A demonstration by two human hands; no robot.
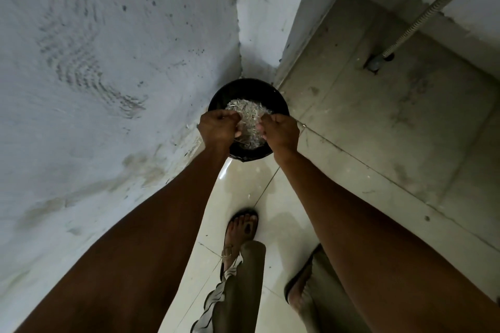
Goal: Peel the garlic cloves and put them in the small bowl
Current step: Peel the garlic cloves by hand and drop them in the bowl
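Observation:
A round black bin (273, 94) stands on the floor in the corner, holding a heap of pale dry garlic skins (249, 113). My left hand (219, 128) and my right hand (281, 134) hover side by side just above the bin's near half. Both have their fingers curled inward, pinching bits of pale skin at the fingertips. No garlic cloves and no small bowl are in view.
A rough grey wall (108, 76) fills the left side, and a tiled wall with a metal hose (422, 13) rises on the right. My sandalled feet (242, 227) stand on glossy cream floor tiles (243, 184) below the bin, with scattered skin flakes.

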